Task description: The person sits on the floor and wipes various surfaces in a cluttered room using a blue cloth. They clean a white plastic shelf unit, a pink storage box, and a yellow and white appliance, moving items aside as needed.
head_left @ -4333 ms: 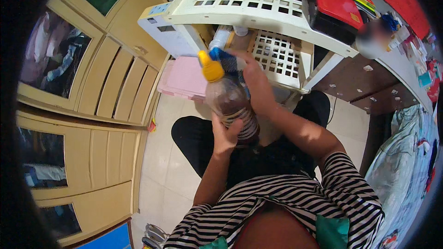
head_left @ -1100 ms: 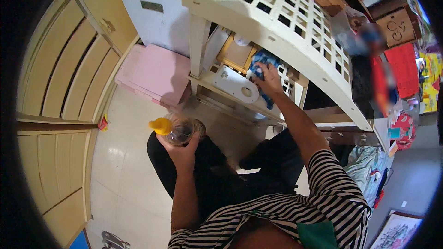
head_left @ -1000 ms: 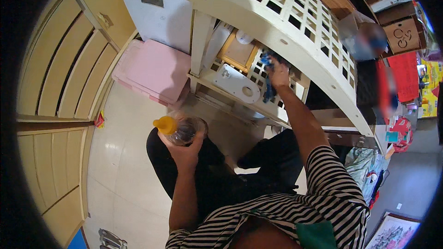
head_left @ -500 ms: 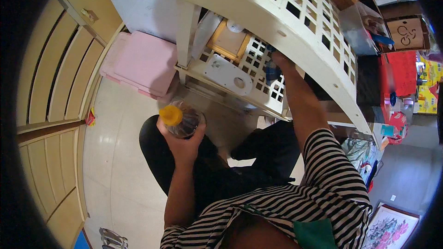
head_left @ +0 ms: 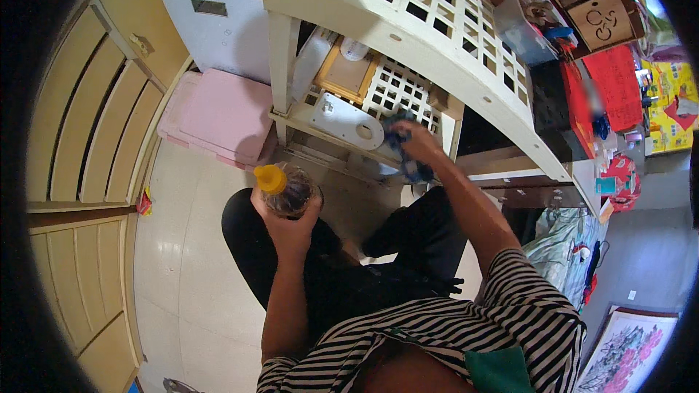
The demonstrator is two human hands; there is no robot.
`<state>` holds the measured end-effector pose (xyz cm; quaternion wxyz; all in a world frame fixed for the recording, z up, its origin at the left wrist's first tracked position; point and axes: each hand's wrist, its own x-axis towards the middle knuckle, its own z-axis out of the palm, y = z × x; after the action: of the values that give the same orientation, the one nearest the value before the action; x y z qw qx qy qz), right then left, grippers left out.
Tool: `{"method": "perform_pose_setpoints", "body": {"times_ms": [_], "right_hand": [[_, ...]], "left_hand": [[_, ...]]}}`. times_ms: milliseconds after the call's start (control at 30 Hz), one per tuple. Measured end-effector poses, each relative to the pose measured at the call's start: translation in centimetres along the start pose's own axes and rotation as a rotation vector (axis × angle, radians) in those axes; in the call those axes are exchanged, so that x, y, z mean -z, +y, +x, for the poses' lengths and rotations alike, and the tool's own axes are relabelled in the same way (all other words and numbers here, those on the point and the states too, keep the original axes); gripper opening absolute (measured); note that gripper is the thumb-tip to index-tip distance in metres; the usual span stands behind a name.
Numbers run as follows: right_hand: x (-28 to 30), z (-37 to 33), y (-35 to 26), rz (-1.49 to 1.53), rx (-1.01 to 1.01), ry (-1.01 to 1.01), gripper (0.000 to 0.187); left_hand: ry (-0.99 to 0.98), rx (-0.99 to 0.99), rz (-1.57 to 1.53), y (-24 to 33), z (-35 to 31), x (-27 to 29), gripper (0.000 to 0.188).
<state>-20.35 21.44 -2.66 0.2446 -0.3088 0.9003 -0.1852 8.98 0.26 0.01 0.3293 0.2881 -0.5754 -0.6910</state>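
Note:
My left hand (head_left: 288,227) is wrapped round a clear plastic bottle (head_left: 293,188) with a yellow cap, held upright over my left knee. At the lower shelf (head_left: 399,91) of a cream lattice rack, my right hand (head_left: 416,140) grips a dark blue checked cloth (head_left: 412,164), which hangs below the fingers past the shelf's front edge. Next to the cloth lies a white flat panel with a round hole (head_left: 342,122). Behind that panel rests a wooden frame (head_left: 348,73). A round white object (head_left: 354,48) sits at the frame's far end.
The rack's upper lattice shelf (head_left: 408,36) overhangs my right arm. A pink lidded box (head_left: 218,113) stands on the floor at the left, before a white cabinet (head_left: 218,36). Cream slatted doors (head_left: 80,116) line the left side. A clear bin (head_left: 524,25) stands beyond the rack.
My right hand has come out from under the upper shelf toward me, bringing the checked cloth to the lower shelf's front edge. The left hand keeps the bottle in nearly the same place.

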Motion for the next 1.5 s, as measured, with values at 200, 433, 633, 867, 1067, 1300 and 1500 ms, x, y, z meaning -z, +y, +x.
{"method": "perform_pose_setpoints", "body": {"times_ms": [200,433,633,867,1067,1300,1500], "right_hand": [[1.3,10.4,6.0,-0.230,0.061,0.552,0.068],[-3.9,0.5,-0.7,-0.218,-0.020,0.365,0.067],[-0.3,1.3,-0.7,-0.078,-0.201,0.262,0.066],[0.7,12.2,14.5,0.014,0.193,0.768,0.047],[-4.5,5.8,9.7,-0.568,-0.121,0.556,0.068],[-2.9,-5.1,3.0,-0.130,-0.202,0.388,0.059],[-0.1,1.1,10.1,-0.261,-0.785,0.539,0.055]], "left_hand": [[-0.092,0.030,0.008,0.0,0.0,-1.3,0.092],[0.008,0.011,0.212,-0.7,-0.3,0.2,0.093],[-0.008,0.152,0.022,0.1,-0.4,0.2,0.094],[-0.140,0.060,0.165,-1.7,-0.3,-0.1,0.092],[-0.074,0.086,0.128,-0.8,0.2,-0.7,0.092],[-0.154,0.090,0.091,-0.4,-0.5,-1.5,0.092],[-0.156,0.044,0.205,-1.3,-1.3,0.1,0.092]]}}
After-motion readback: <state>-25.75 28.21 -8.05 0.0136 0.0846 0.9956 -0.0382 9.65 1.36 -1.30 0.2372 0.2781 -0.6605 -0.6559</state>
